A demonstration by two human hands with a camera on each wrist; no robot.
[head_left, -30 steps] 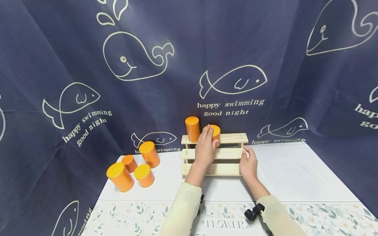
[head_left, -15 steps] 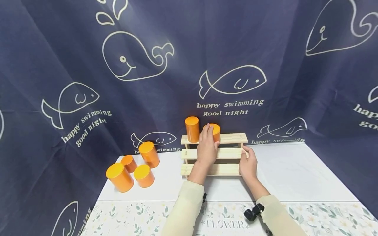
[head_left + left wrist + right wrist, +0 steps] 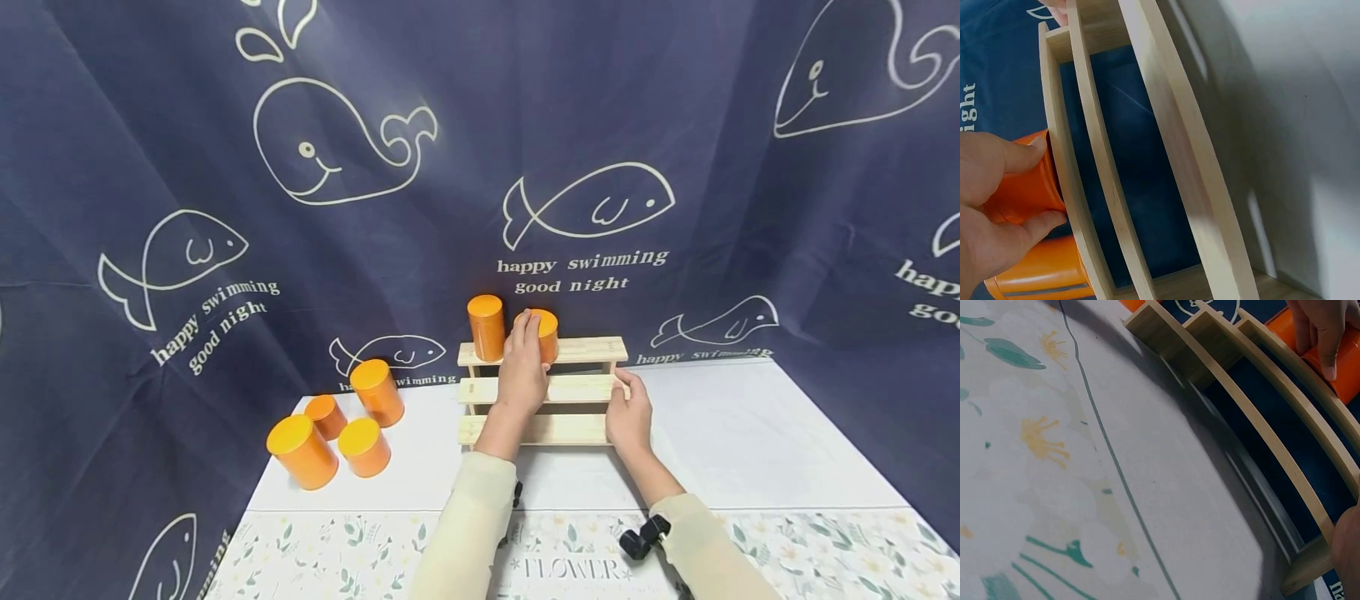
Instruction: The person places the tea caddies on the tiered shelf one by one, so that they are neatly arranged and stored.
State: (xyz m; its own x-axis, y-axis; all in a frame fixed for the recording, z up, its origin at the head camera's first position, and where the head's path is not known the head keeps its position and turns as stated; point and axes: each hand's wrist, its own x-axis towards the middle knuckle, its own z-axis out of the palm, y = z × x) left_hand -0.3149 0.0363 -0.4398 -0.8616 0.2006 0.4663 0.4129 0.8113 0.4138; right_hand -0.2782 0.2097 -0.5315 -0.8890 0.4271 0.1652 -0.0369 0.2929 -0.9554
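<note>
On the top step of the wooden three-step rack (image 3: pixel 577 388) my left hand (image 3: pixel 522 377) holds a short orange canister (image 3: pixel 548 335), thumb and fingers around its sides. The left wrist view shows that canister (image 3: pixel 1022 190) against the top board, pinched by the hand (image 3: pixel 991 206). A taller orange canister (image 3: pixel 487 328) stands upright beside it at the rack's left end. My right hand (image 3: pixel 630 417) grips the rack's right end; only part of this hand (image 3: pixel 1347 550) shows in the right wrist view.
Several orange canisters stand on the white table (image 3: pixel 720 442) to the left: a large one (image 3: pixel 303 452), a tall one (image 3: pixel 378 393), a short one (image 3: pixel 364 447) and a small one (image 3: pixel 326 417). A dark curtain (image 3: pixel 420 267) hangs behind, and a floral cloth (image 3: pixel 840 550) covers the front.
My left hand has shifted slightly with the short canister, which now sits a little farther back on the top step. The right hand keeps its grip on the rack.
</note>
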